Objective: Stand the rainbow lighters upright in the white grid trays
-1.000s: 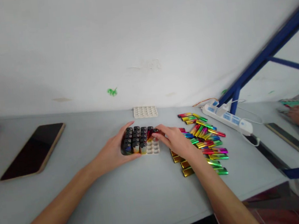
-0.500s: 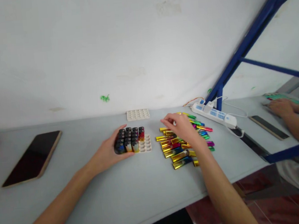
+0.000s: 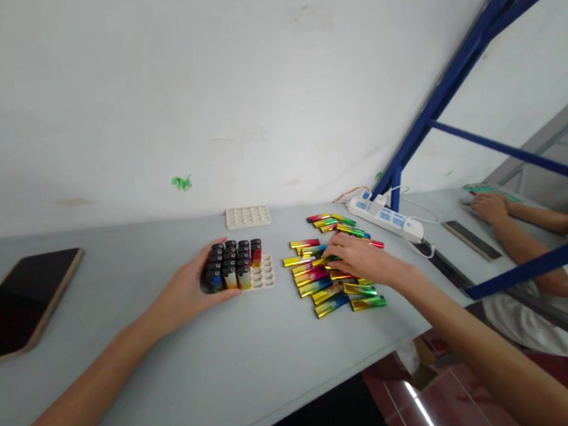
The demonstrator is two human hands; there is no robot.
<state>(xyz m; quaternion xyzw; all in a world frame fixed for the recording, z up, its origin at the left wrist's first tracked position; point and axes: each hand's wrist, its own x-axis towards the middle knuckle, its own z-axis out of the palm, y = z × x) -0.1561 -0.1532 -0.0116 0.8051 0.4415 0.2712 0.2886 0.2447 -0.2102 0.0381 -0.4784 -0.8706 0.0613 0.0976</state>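
My left hand (image 3: 193, 282) is wrapped around the left side of a block of black-topped lighters (image 3: 230, 262), thumb near the front, fingers behind. The lighters stand upright in rows in a white tray (image 3: 268, 271) with rounded slots; bare slots show on its right side. Further right, shiny gold tubes with coloured ends (image 3: 315, 275), about lighter-sized, lie in a loose pile. Over the middle of this pile is my right hand (image 3: 356, 256), its fingers curled down among the tubes. The fingertips are partly hidden, and I cannot make out what is between them.
A second white slotted tray (image 3: 248, 216) lies against the wall. A dark tablet (image 3: 24, 298) is on the left. Behind the pile runs a white power strip (image 3: 385, 218) with cables, beside a blue metal frame (image 3: 412, 140). Beyond it are another person's hands (image 3: 489, 206) and a dark phone-like slab (image 3: 471, 240).
My right hand has come down from above the pile's back part into its middle, fingers now among the tubes. My left hand keeps its hold. The whole view has shifted slightly right.
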